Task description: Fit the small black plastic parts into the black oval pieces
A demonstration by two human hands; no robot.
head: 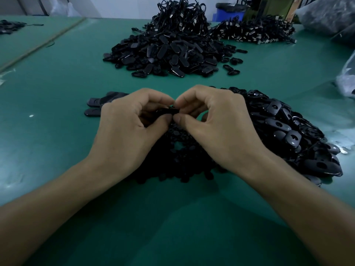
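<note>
While a few flat black oval plastic pieces (96,104) lie on the green table mat (48,131) at my left, my left hand (132,120) pinches one black oval piece (169,111) above the small black plastic parts (178,144). My right hand (213,123) pinches its other end; whether a small part is already seated is hidden. Pushed in crooked, it could spring out and vanish among its like. Rightward, the heap of oval pieces (288,127) shows glossy faces, each with a hole.
</note>
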